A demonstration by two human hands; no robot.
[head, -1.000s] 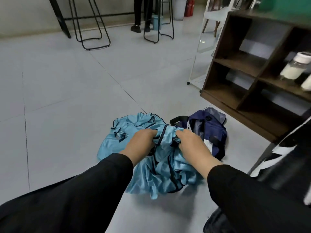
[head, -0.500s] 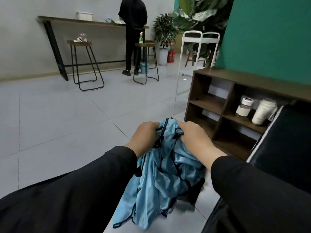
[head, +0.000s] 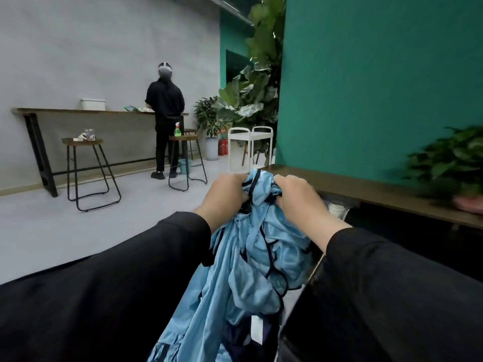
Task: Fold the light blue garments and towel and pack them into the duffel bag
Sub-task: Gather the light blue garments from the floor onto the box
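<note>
A bunched light blue garment (head: 251, 259) with dark navy trim hangs in front of me, held up at chest height. My left hand (head: 224, 197) grips its top edge on the left, my right hand (head: 298, 197) grips it on the right, both with fingers curled into the cloth. A white tag (head: 256, 329) dangles near the garment's lower part. A bit of dark navy fabric (head: 236, 340) shows at the bottom behind the blue cloth; I cannot tell if it is the duffel bag. No towel is in view.
A dark wooden shelf top (head: 379, 194) runs along the teal wall on the right, with a potted plant (head: 449, 163) on it. Two stools (head: 86, 173) and a long bench table stand at the far left, where another person (head: 166, 118) stands. A white cart (head: 251, 142) is behind my hands.
Both hands have lifted the garment off the floor to chest height. My view has tilted up from the floor and the duffel bag to the room.
</note>
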